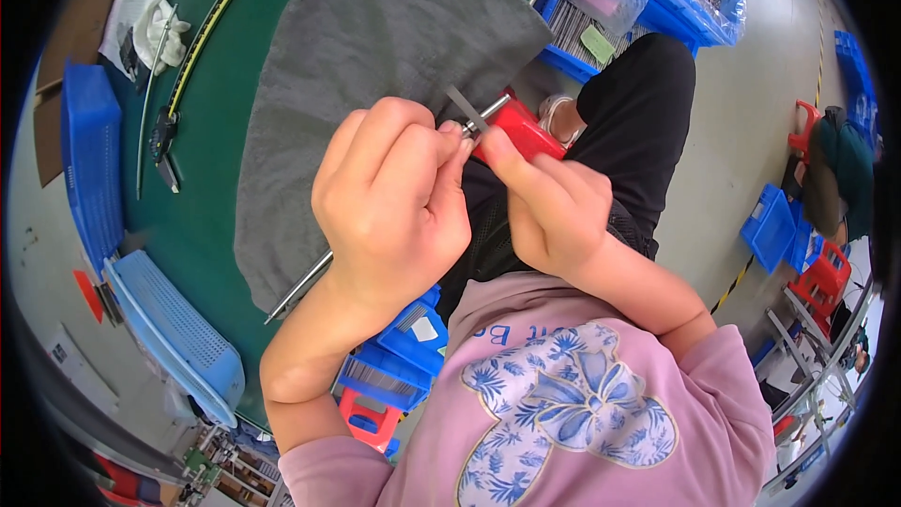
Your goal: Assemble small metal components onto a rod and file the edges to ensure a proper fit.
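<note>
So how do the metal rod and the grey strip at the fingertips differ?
The metal rod looks round and shiny; the grey strip looks flat and duller. The rod slants up to the right; the strip slants down to the right. The left hand grips the rod, the right hand the strip. Both are slim.

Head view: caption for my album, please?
Left hand holding a metal rod, right hand holding a thin strip across it.
</note>
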Demonstrator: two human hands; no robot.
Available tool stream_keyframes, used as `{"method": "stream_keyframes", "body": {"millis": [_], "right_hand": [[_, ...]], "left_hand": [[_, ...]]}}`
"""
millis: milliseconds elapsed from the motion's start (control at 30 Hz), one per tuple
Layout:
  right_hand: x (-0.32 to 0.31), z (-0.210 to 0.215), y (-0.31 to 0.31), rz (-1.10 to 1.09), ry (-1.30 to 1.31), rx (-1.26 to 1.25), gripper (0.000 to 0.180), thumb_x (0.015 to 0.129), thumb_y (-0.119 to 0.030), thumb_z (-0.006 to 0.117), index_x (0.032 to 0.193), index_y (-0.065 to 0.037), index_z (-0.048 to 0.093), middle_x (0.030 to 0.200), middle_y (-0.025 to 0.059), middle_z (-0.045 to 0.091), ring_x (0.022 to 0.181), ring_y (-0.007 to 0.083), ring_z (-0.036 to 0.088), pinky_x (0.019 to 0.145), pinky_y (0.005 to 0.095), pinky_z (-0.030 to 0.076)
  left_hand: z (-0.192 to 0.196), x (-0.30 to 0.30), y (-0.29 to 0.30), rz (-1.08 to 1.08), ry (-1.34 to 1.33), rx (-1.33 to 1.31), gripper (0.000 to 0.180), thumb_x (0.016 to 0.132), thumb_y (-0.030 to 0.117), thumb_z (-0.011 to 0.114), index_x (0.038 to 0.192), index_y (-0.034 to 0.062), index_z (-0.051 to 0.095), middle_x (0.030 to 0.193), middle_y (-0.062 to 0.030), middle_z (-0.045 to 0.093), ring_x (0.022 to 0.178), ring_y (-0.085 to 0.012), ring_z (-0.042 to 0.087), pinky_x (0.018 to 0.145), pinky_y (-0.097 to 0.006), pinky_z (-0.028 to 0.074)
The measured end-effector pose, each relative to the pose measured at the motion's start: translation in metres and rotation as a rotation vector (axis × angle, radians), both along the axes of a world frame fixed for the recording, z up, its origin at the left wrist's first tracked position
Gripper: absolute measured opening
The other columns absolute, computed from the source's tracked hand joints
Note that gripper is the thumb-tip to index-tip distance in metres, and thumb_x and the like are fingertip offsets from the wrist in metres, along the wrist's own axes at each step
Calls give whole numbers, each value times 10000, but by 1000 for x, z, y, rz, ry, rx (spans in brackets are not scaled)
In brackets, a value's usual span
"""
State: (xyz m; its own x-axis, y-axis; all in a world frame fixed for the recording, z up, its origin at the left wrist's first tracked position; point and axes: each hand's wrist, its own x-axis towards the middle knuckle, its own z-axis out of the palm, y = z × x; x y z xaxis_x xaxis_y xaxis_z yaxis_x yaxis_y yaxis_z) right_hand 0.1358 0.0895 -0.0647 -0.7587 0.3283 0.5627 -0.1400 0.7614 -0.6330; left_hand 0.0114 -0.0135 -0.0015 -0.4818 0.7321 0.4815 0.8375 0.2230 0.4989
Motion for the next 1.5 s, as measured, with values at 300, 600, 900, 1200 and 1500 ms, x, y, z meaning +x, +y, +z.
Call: {"method": "stream_keyframes", "body": {"millis": [300,600,900,1200,1500], "right_hand": [[4,-3,-1,5,6,-16,481,682,108,589,1155,38,637,573,59,460,423,192,456,421,288,376],[-12,-21,-7,-151,206,29,555,605,-8,580,1145,-76,688,533,2,361,379,142,365,366,279,321],[-14,-33,-2,-110,237,27,522,623,-32,614,1139,-63,689,534,-11,362,371,131,341,361,272,299],[-25,-39,6,-65,281,86,529,610,-57,610,1134,-50,689,546,-13,348,390,121,357,366,271,299],[-29,-41,12,-24,339,197,578,557,-96,581,1122,-31,687,550,-24,327,396,103,356,367,261,295]], "left_hand": [[3,1,-2,1,5,-16,184,633,-64,716,706,23,571,722,-77,540,591,-246,511,506,-333,407],[5,1,-1,0,-17,-16,186,641,-65,717,710,24,569,719,-78,541,603,-248,527,514,-337,422],[1,-1,0,5,-40,-37,188,645,-62,719,716,24,567,717,-78,540,599,-248,527,510,-338,419],[2,0,2,10,-45,-48,185,650,-56,722,713,23,567,721,-80,544,610,-248,535,522,-335,427],[2,1,1,7,-22,-50,179,655,-57,716,711,25,567,725,-77,543,611,-245,536,519,-333,426]]}}
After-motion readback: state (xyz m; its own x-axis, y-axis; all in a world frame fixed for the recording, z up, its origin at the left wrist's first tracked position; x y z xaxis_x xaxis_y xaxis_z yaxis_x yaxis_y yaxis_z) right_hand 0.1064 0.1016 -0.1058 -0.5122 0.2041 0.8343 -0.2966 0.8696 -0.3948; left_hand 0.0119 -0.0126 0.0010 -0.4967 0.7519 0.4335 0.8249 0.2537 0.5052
